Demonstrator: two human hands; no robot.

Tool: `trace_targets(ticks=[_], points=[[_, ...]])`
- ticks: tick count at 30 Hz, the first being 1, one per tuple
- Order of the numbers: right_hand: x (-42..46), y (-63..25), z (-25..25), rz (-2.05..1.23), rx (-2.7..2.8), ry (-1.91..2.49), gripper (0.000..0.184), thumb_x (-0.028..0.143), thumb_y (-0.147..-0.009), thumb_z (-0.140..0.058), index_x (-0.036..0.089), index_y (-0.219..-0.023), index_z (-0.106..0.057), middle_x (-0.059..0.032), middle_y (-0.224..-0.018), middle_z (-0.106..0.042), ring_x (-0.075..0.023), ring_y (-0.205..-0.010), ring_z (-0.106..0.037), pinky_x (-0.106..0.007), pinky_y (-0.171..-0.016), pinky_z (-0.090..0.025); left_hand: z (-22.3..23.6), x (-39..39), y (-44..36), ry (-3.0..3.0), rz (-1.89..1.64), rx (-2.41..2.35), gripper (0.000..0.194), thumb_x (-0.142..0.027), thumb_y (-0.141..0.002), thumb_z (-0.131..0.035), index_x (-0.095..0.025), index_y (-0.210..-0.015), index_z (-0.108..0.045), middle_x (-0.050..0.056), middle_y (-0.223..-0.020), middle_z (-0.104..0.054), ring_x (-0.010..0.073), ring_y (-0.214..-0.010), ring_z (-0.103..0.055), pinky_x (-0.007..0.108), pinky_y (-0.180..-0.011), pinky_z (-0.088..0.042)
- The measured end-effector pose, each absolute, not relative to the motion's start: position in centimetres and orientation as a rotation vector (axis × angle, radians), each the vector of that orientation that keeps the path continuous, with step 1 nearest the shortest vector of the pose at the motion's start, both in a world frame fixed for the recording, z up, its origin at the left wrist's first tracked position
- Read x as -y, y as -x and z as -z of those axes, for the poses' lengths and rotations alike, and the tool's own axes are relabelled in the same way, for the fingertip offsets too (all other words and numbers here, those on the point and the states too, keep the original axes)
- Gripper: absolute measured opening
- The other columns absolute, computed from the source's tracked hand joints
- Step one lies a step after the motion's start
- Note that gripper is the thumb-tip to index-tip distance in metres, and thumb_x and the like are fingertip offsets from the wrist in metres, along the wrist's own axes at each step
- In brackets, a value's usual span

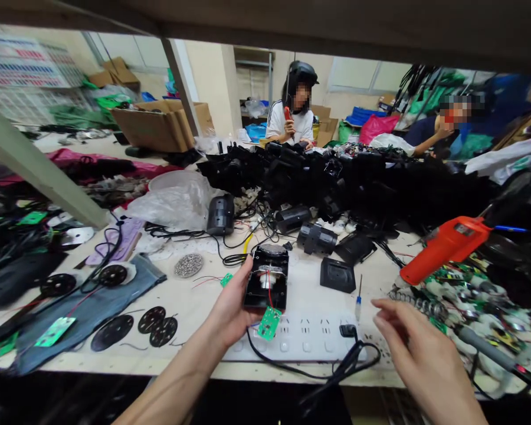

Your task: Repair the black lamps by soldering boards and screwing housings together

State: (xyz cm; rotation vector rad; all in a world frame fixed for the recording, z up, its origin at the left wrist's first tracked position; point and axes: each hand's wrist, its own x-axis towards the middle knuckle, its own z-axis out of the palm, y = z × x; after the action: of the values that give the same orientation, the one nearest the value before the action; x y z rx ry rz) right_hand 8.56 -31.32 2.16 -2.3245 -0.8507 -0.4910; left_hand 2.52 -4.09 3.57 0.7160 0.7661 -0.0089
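Black housing: clock centre here, open side toward the wearer; green circuit board at 6.
Left hand: gripping the housing along its left wall.
Right hand: at 4, fingers parted and loosely bent, near the screwdriver.
Bare room: pale surface at 3, between housing and black cover.
Front edge: at 6, just past the power strip; black cord crosses it.
Far limit: heaped black casings at 1.
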Motion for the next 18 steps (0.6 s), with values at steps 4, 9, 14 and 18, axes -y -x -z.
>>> trace_targets(ticks=[4, 9, 14, 18], points=[[25.7, -7.9, -5.2, 0.504, 1.058, 2.090, 0.013, 0.016, -0.095, -0.049, 0.021, -0.096, -0.062, -0.0050, -0.083, -0.065, -0.0177, -0.074, -0.064, -0.027, -0.065, -0.051, -3.8, 4.6, -2.5, -0.710, 0.045, -0.762, 0.040, -0.049, -0.091, -0.053, -0.012, -0.093, -0.068, 0.006, -0.068, -0.071, 0.0160, -0.048, -0.063, 0.022, -0.039, -0.047], [20.3, -8.6, -4.6, 0.385, 1.210, 2.004, 0.014, 0.011, -0.095, -0.047, 0.018, -0.097, -0.059, -0.0058, -0.086, -0.062, -0.0190, -0.079, -0.061, -0.030, -0.071, -0.050, -3.7, 5.1, -2.5, -0.600, 0.072, -0.675, 0.039, -0.047, -0.093, -0.052, -0.012, -0.086, -0.068, 0.007, -0.072, -0.073, 0.0176, -0.057, -0.067, 0.026, -0.054, -0.055], [19.7, -9.5, -4.4, 0.261, 1.196, 2.006, 0.013, 0.010, -0.092, -0.051, 0.019, -0.083, -0.056, -0.0017, -0.077, -0.057, -0.0165, -0.071, -0.056, -0.028, -0.064, -0.044, -3.6, 5.2, -2.3, -0.652, 0.062, -0.657, 0.035, -0.044, -0.092, -0.056, -0.013, -0.081, -0.067, 0.007, -0.070, -0.072, 0.0167, -0.058, -0.067, 0.026, -0.058, -0.057], [20.3, -9.3, -4.9, 0.154, 1.172, 1.975, 0.014, 0.010, -0.089, -0.052, 0.019, -0.079, -0.054, 0.0007, -0.072, -0.056, -0.0144, -0.065, -0.054, -0.026, -0.060, -0.041, -4.2, 5.8, -2.6, -0.675, 0.076, -0.658, 0.027, -0.037, -0.089, -0.062, -0.014, -0.076, -0.066, 0.005, -0.067, -0.071, 0.0153, -0.054, -0.066, 0.026, -0.057, -0.057]])
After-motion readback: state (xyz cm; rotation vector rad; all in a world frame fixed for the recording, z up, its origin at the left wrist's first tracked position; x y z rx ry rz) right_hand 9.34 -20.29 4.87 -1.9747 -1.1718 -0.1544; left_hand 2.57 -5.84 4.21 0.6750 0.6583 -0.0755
